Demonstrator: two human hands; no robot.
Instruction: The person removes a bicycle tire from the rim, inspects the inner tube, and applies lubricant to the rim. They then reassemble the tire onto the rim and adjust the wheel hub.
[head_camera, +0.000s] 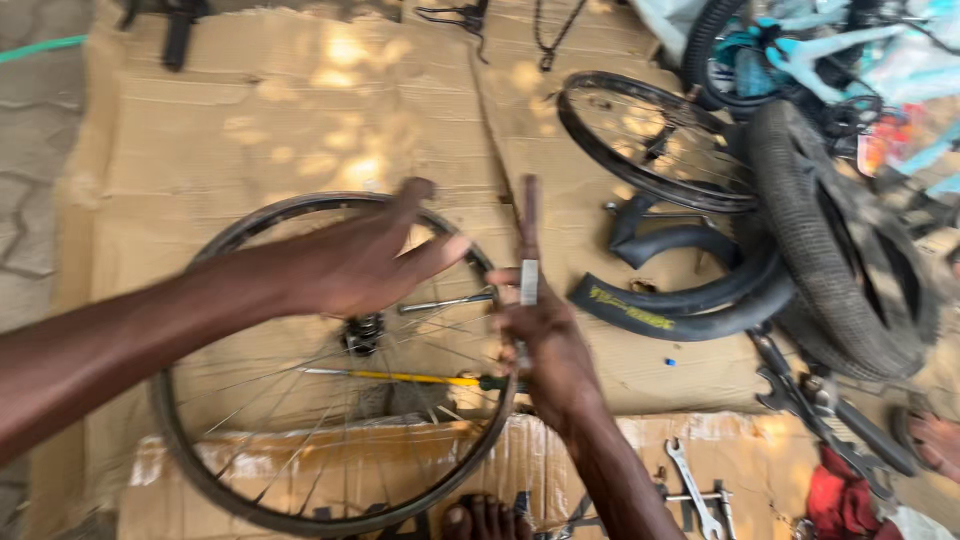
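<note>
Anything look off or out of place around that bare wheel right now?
A yellow-handled tool is threaded through the spokes of the bare wheel, lying across it near the hub. A loose inner tube sprawls on the cardboard beside it. The right hand pinches a small metal piece.

Bare arms and hands, head view.
Left hand (365, 265) and right hand (545, 345) gloveless, forearms unsleeved; no rings, watch or bands visible; bare toes (480, 520) below.

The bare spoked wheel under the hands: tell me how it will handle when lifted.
The spoked wheel looks light, being a thin rim without tyre. Probably stiff, since spokes tie it to the hub. Stood upright, it would likely roll.
</note>
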